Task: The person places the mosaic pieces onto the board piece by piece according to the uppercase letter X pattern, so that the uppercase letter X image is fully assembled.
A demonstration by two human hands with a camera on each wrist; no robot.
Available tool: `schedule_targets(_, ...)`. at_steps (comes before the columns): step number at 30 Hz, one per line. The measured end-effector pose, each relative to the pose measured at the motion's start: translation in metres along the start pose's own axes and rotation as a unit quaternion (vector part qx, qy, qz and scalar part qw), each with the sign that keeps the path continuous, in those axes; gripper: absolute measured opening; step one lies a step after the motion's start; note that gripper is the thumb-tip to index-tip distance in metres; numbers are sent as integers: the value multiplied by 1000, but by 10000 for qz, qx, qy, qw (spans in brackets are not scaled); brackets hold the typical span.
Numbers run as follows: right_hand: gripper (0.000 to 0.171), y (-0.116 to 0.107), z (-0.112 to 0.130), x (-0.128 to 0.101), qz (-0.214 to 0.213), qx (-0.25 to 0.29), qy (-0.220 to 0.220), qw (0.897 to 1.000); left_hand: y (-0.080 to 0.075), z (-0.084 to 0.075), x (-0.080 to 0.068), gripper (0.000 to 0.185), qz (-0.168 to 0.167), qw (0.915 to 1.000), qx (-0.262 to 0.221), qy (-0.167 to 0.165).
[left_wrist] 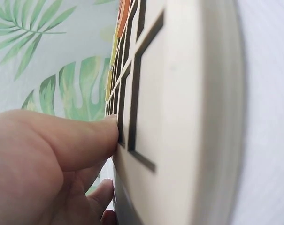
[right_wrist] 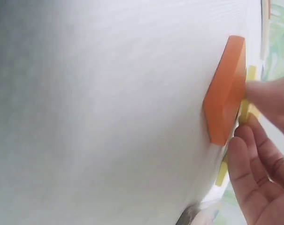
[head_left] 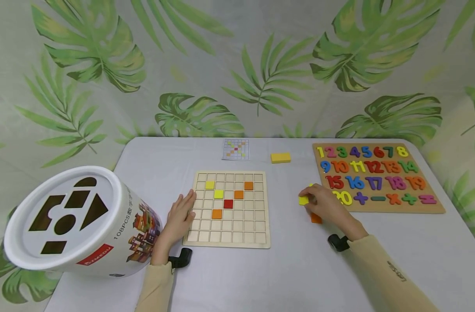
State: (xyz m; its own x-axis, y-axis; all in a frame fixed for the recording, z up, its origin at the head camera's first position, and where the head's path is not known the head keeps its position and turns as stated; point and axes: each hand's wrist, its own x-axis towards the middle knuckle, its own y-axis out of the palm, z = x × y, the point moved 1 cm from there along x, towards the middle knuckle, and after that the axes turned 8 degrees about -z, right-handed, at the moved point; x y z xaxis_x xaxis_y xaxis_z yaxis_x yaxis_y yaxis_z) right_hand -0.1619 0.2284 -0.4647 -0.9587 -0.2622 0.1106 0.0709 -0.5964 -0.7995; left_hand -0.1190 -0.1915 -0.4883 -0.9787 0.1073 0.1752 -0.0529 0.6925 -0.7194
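A wooden grid board (head_left: 226,226) lies in front of me with yellow, orange and red squares set in a diagonal pattern. My left hand (head_left: 179,216) rests along its left edge, and in the left wrist view the thumb (left_wrist: 92,140) lies against the board's surface. To the right of the board, my right hand (head_left: 326,206) pinches a yellow square tile (right_wrist: 244,111) between thumb and fingers. An orange tile (head_left: 316,218) lies on the table just under that hand. More yellow (head_left: 303,200) shows at the fingertips, partly covered by them.
A small pattern card (head_left: 236,150) lies behind the board, beside a yellow block (head_left: 280,158). At the right is a number puzzle board (head_left: 397,208) with coloured digits and signs. A big white bucket (head_left: 122,242) with shaped holes in its lid stands at the left.
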Motion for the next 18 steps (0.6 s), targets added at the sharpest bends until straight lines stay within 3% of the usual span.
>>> schedule_targets(7,25,8,24,5,-86,293,-235,9993,0,0,-1,54,-32,10000,-11,28)
schedule_targets(18,26,45,80,17,360,1003,-916,9901,0,1,0,55,-28,10000,-74,-49)
